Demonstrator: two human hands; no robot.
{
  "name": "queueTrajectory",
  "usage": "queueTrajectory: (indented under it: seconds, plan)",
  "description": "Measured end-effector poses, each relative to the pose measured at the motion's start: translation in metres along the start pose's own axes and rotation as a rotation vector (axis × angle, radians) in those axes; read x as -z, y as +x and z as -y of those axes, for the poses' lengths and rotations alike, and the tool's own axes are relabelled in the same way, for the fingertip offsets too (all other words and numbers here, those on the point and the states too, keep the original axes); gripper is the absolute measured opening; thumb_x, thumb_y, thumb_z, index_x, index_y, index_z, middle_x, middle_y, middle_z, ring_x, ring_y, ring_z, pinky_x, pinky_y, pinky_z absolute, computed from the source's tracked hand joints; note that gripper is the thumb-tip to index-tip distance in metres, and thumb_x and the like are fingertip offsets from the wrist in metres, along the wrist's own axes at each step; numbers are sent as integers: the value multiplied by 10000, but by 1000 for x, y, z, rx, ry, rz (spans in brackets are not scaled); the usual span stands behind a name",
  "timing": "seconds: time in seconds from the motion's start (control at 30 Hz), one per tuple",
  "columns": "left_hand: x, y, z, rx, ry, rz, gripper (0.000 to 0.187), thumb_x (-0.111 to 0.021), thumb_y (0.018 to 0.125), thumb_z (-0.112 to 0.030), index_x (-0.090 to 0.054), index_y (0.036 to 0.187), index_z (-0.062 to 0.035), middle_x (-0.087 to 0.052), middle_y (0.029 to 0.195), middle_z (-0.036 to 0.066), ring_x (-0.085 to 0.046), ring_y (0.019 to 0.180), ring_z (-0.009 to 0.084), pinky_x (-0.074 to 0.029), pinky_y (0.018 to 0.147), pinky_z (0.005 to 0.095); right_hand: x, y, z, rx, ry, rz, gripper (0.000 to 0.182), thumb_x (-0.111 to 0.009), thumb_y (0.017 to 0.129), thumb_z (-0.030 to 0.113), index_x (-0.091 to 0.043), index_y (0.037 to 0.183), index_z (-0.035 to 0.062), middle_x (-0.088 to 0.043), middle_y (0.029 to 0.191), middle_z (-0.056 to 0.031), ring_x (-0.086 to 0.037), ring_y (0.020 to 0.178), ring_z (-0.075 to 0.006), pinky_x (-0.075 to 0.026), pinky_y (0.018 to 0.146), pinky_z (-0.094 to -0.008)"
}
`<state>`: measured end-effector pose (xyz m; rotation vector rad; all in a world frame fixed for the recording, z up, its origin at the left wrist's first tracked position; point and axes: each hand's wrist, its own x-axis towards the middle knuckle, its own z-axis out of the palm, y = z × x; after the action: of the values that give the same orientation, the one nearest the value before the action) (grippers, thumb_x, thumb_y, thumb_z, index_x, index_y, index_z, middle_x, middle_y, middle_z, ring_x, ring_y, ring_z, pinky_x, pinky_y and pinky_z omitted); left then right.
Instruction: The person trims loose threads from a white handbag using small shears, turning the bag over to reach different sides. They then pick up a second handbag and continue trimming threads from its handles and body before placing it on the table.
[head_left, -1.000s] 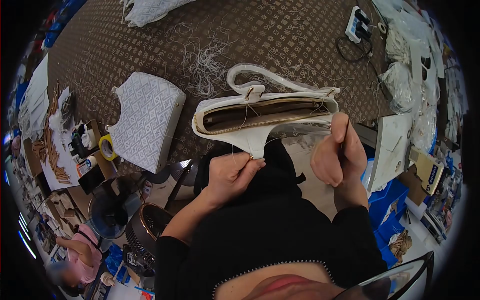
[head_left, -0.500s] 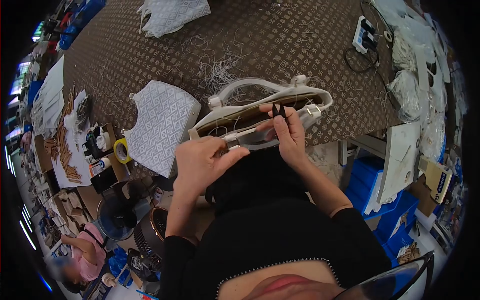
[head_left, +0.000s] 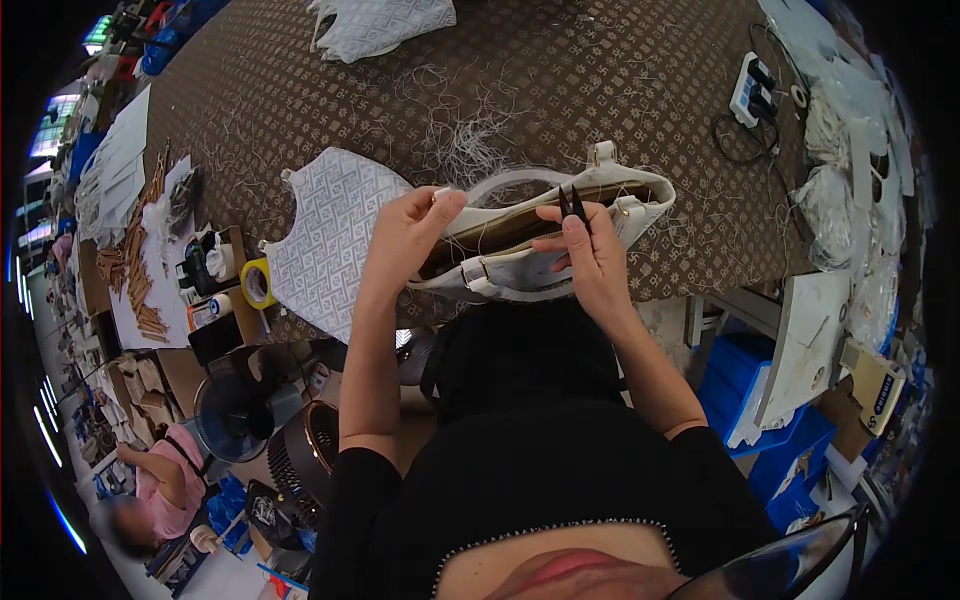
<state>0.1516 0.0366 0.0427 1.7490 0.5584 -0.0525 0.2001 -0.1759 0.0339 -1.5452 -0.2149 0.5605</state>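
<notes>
A white handbag (head_left: 520, 278) lies open at the table's near edge, with loose threads around its brown-lined opening. My left hand (head_left: 405, 240) is closed on the small strap end at the bag's far left side, thumb against fingers. Black thread snips (head_left: 573, 205) sit in my right hand (head_left: 592, 258), blades apart and pointing away from me, over the bag's opening. Beside my left wrist, a white patterned bag piece (head_left: 335, 225) lies on the table, partly behind my left hand and forearm.
Cut threads (head_left: 470, 145) lie on the brown patterned table (head_left: 640, 90). Another patterned piece (head_left: 385, 25) is at the far side. Yellow tape (head_left: 258, 284) is left, a power strip (head_left: 752, 90) right. Fans (head_left: 232, 418) stand below left, near a seated person (head_left: 170, 480).
My left hand has moved from the bag's near strap ring up to its far left side. My right hand, with the snips, stays over the opening. The view has shifted slightly.
</notes>
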Motion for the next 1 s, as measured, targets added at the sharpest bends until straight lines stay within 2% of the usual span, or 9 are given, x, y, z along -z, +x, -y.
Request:
queueTrajectory:
  seconds: [0.13, 0.2, 0.3, 0.47, 0.53, 0.57, 0.63, 0.73, 1.0]
  plan:
    - [-7, -1, 2, 67, -291, 24, 345, -530, 899, -311, -639, 877, 15, -560, 682, -20, -468, 604, 33, -371, 533, 195, 0, -2, 0, -21, 62, 32, 232, -455, 939, 234, -524, 1024, 30, -595, 933, -32, -580, 750, -76, -453, 584, -207]
    - [-9, -5, 2, 192, -463, 68, 320, -510, 910, -288, -638, 894, 5, -567, 716, -14, -481, 630, 31, -378, 553, 190, -2, -5, 4, -44, 57, 81, 205, -493, 924, 209, -544, 992, 22, -587, 885, -21, -549, 714, -56, -439, 592, -196]
    - [-20, -16, 6, 178, -518, 108, 304, -477, 922, -265, -633, 932, -5, -568, 744, -14, -485, 655, 30, -382, 583, 184, -15, -5, 21, 14, 106, 154, 149, -562, 893, 190, -558, 930, 46, -494, 686, 44, -426, 620, 2, -360, 530, -160]
    - [-40, -31, 18, 203, -566, 159, 306, -453, 930, -263, -628, 939, -12, -555, 734, -35, -458, 632, 10, -357, 570, 168, -14, 0, 0, 9, 103, 172, 124, -609, 853, 131, -549, 876, 26, -524, 738, 51, -410, 643, -18, -343, 566, -175]
    - [-45, -35, 21, 199, -656, 138, 313, -455, 931, -280, -624, 945, -17, -564, 736, -37, -459, 626, 6, -356, 568, 162, -5, -1, -6, 165, -67, 215, 122, -620, 839, 117, -546, 872, 27, -531, 736, 46, -424, 639, -9, -348, 559, -168]
    - [-45, -37, 22, 205, -662, 138, 313, -455, 931, -280, -624, 945, -17, -564, 736, -37, -459, 626, 6, -356, 568, 162, -3, -4, -6, 157, -71, 217, 122, -620, 839, 117, -546, 872, 27, -531, 736, 46, -424, 639, -9, -348, 559, -168]
    - [-45, -39, 23, 211, -716, 134, 281, -459, 934, -248, -591, 980, -5, -591, 813, 9, -540, 743, 53, -435, 672, 198, 2, -11, -1, -12, 72, 234, 109, -624, 830, 97, -542, 863, 34, -514, 747, 39, -425, 657, -14, -349, 588, -167]
    - [-49, -41, 19, 222, -813, 135, 262, -462, 935, -237, -575, 997, -9, -592, 815, 13, -543, 731, 58, -440, 668, 200, 5, -15, 3, -55, -61, 234, 111, -641, 812, 86, -550, 851, 36, -526, 731, 38, -437, 649, -15, -356, 586, -166]
    - [-55, -44, 20, 201, -859, 114, 234, -457, 939, -233, -579, 956, -33, -590, 800, -10, -522, 678, 30, -421, 613, 180, 1, -22, 0, 31, -152, 152, 87, -632, 808, 62, -570, 848, 15, -552, 674, 16, -480, 611, -32, -401, 553, -187]
